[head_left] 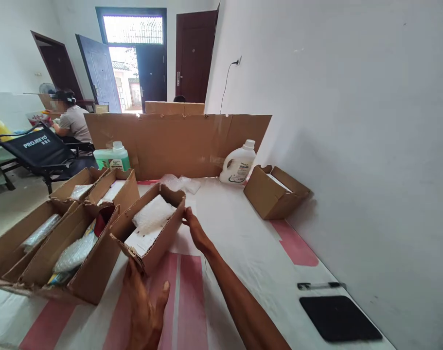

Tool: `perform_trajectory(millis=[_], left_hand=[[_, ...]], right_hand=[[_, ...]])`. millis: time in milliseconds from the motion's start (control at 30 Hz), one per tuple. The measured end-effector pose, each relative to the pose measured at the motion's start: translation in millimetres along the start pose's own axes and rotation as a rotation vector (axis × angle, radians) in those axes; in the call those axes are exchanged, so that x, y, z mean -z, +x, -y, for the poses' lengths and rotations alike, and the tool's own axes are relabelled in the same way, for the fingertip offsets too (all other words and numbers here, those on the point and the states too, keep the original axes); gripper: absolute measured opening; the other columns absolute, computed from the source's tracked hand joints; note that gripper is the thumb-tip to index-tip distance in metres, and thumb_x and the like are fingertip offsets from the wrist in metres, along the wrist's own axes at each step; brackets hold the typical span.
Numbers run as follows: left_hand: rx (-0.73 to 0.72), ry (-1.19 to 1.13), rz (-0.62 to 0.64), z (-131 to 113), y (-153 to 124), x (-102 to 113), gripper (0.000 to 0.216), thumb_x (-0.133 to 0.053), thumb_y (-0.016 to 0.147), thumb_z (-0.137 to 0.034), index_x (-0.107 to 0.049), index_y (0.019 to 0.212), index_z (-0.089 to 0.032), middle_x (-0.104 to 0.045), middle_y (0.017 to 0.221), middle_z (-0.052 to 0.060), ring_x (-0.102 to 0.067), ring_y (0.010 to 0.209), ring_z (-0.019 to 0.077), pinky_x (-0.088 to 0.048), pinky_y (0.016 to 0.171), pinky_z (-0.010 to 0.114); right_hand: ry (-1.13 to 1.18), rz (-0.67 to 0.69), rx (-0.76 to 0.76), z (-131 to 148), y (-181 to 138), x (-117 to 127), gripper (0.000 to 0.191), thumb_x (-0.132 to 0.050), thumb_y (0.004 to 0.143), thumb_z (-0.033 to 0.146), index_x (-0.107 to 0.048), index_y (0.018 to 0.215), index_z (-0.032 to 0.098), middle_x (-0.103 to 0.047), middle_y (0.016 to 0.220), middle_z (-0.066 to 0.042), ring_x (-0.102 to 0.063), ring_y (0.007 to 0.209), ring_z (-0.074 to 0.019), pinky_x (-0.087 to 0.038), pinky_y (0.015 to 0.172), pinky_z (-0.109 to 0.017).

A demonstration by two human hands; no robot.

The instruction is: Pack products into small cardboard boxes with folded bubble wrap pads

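An open cardboard box (159,243) lies in front of me on the white and pink table cover (243,243), with bubble wrap (153,214) and a white sheet inside. My left hand (143,306) is at the box's near corner, fingers touching its flap, thumb spread. My right hand (195,228) reaches to the far end of the box and pinches its edge.
Several more open boxes (75,257) with wrapped items sit to the left. Another box (274,194) is by the wall. A green bottle (114,156) and a white jug (239,164) stand before a cardboard screen (177,141). A black pad (340,318) and pen (319,286) lie right. A person (73,121) sits far left.
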State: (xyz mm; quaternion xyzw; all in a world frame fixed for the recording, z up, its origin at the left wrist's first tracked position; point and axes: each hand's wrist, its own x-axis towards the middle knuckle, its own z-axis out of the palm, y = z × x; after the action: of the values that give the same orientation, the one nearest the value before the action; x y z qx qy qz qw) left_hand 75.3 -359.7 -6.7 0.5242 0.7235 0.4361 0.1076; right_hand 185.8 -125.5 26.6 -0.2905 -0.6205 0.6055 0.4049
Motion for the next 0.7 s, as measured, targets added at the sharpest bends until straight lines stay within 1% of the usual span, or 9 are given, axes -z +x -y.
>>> perform_trajectory(millis=[67, 100, 167, 267, 333, 433, 533, 600, 700], left_hand=[[0.063, -0.006, -0.135, -3.6, 14.9, -10.6, 0.094, -0.051, 0.095, -0.048, 0.014, 0.16, -0.029, -0.007, 0.166, 0.02, -0.014, 0.154, 0.0434, -0.028, 0.117, 0.07], [0.076, -0.007, -0.176, -4.2, 22.1, -17.7, 0.094, -0.051, 0.094, -0.049, 0.012, 0.161, -0.028, -0.006, 0.167, 0.019, -0.012, 0.155, 0.0434, -0.025, 0.118, 0.071], [0.091, -0.001, -0.199, -1.2, 35.4, -33.8, 0.096, -0.052, 0.093, -0.051, 0.013, 0.161, -0.028, -0.003, 0.168, 0.019, -0.007, 0.156, 0.0439, -0.023, 0.118, 0.072], [0.127, 0.018, -0.219, 10.0, 52.5, -58.1, 0.1, -0.053, 0.09, -0.055, 0.012, 0.161, -0.027, -0.001, 0.168, 0.021, -0.005, 0.155, 0.0455, -0.023, 0.117, 0.073], [0.137, 0.039, -0.227, 16.3, 63.3, -70.8, 0.101, -0.053, 0.09, -0.057, 0.009, 0.161, -0.021, -0.004, 0.167, 0.025, -0.008, 0.155, 0.0454, -0.023, 0.118, 0.071], [0.189, 0.04, -0.241, 19.1, 81.1, -81.2, 0.1, -0.054, 0.089, -0.058, -0.002, 0.161, -0.011, -0.011, 0.165, 0.028, -0.015, 0.154, 0.0433, -0.024, 0.121, 0.062], [0.248, 0.0, -0.251, 18.9, 100.9, -83.1, 0.105, -0.062, 0.083, -0.059, -0.009, 0.161, -0.011, -0.014, 0.165, 0.026, -0.02, 0.153, 0.0414, -0.027, 0.122, 0.055], [0.31, -0.01, -0.245, 21.4, 112.0, -82.2, 0.108, -0.065, 0.081, -0.06, -0.009, 0.161, -0.013, -0.018, 0.164, 0.027, -0.026, 0.151, 0.0429, -0.031, 0.12, 0.057], [0.365, 0.046, -0.267, 30.9, 118.6, -81.7, 0.11, -0.063, 0.08, -0.065, -0.011, 0.161, -0.01, -0.024, 0.159, 0.031, -0.032, 0.146, 0.0484, -0.035, 0.114, 0.063]], right_hand=[[0.03, 0.053, -0.006, -5.0, 41.6, -16.9, 0.087, -0.027, 0.089, 0.087, -0.06, 0.136, 0.022, -0.058, 0.146, -0.012, -0.049, 0.139, -0.0295, -0.036, 0.114, -0.055], [0.033, 0.071, -0.004, -6.0, 59.8, -24.1, 0.087, -0.027, 0.089, 0.087, -0.059, 0.137, 0.022, -0.058, 0.146, -0.012, -0.048, 0.139, -0.0291, -0.037, 0.113, -0.054], [0.034, 0.094, 0.001, -6.6, 90.4, -35.6, 0.086, -0.026, 0.09, 0.086, -0.059, 0.137, 0.023, -0.06, 0.144, -0.011, -0.049, 0.138, -0.0291, -0.039, 0.111, -0.054], [0.022, 0.126, 0.009, -8.6, 123.3, -44.9, 0.087, -0.026, 0.089, 0.087, -0.06, 0.136, 0.022, -0.063, 0.139, -0.011, -0.053, 0.134, -0.0296, -0.041, 0.11, -0.052], [0.005, 0.141, 0.01, -12.8, 137.7, -46.7, 0.088, -0.022, 0.09, 0.087, -0.062, 0.134, 0.021, -0.065, 0.135, -0.011, -0.056, 0.131, -0.0296, -0.04, 0.111, -0.051], [-0.034, 0.149, 0.011, -22.7, 151.9, -45.9, 0.089, -0.014, 0.093, 0.084, -0.06, 0.136, 0.021, -0.066, 0.133, -0.01, -0.058, 0.127, -0.0286, -0.042, 0.109, -0.05], [-0.1, 0.145, 0.036, -32.7, 163.8, -43.2, 0.085, -0.005, 0.099, 0.074, -0.058, 0.138, 0.022, -0.067, 0.13, -0.008, -0.06, 0.122, -0.0254, -0.046, 0.105, -0.046], [-0.168, 0.131, 0.064, -37.0, 174.1, -39.5, 0.077, -0.006, 0.103, 0.067, -0.06, 0.135, 0.022, -0.069, 0.125, -0.006, -0.062, 0.119, -0.0237, -0.048, 0.103, -0.043], [-0.31, 0.06, 0.111, -38.6, 194.5, -29.5, 0.062, -0.014, 0.107, 0.055, -0.061, 0.132, 0.023, -0.067, 0.126, -0.005, -0.059, 0.12, -0.0224, -0.046, 0.105, -0.042]])
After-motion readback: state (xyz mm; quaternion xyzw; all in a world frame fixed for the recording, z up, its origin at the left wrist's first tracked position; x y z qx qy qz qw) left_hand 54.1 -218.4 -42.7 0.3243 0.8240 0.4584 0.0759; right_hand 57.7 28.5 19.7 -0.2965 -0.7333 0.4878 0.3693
